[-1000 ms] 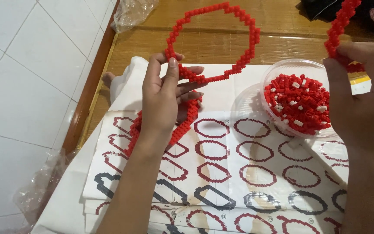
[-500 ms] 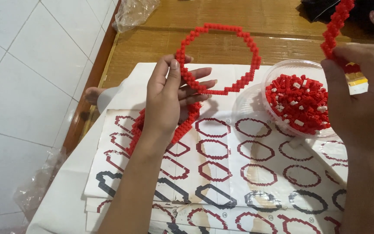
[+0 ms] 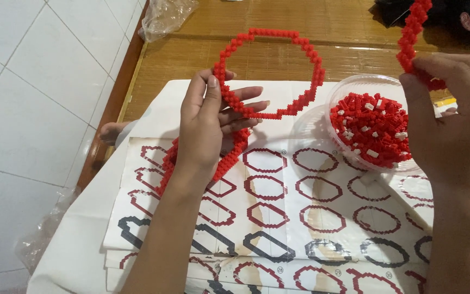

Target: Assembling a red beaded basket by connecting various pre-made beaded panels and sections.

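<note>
**Head view: two hands holding red brick-built pieces above a printed instruction sheet**

Head camera, looking down. Left hand [image 3: 205,128], at centre left of the frame, is partly closed: thumb and forefinger pinch the left edge of a large red brick ring [image 3: 270,73], while the other fingers spread loosely behind the ring's lower arc. The ring is held upright-tilted in the upper centre of the frame, above the sheet and apart from it. Beneath this hand, a second red brick arc [image 3: 229,158] shows partly, lying against the sheet; its full shape is hidden by the wrist.

Right hand [image 3: 452,117], at the right edge, is closed around the lower end of a red brick strip [image 3: 412,32] that rises toward the upper right corner and passes out of the frame.

Between the two hands, slightly right of centre, stands a clear round plastic tub [image 3: 338,92] filled with loose red bricks [image 3: 371,128] and a few white ones. The tub rests on the instruction sheet [image 3: 278,218], which is printed with rows of red and black oval outlines and fills the lower half of the frame. A woven bamboo mat [image 3: 278,54] lies across the top, a crumpled clear plastic bag [image 3: 167,16] at upper centre left, and white tiled floor [image 3: 33,81] on the left.
</note>
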